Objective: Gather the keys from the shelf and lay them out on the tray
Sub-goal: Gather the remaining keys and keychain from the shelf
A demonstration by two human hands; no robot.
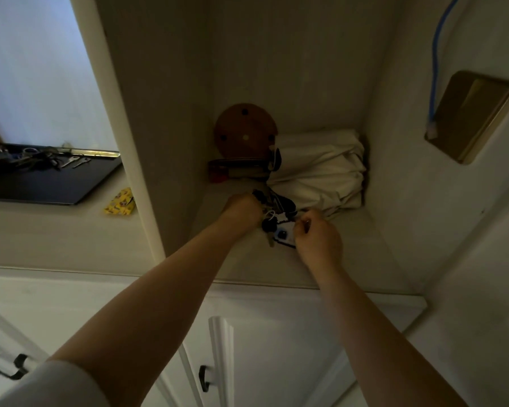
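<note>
Inside a cream shelf niche, both my hands work at a bunch of keys with dark heads and a white-and-blue tag. My left hand is closed over the upper part of the bunch. My right hand pinches the tag end at the lower right. Far left, a black tray lies on the counter with several keys spread on its back part.
Behind the bunch sit a folded white cloth, a round wooden disc leaning on the back wall, and a flat dark-red object. A yellow packet lies near the tray. A blue cable hangs on the right wall.
</note>
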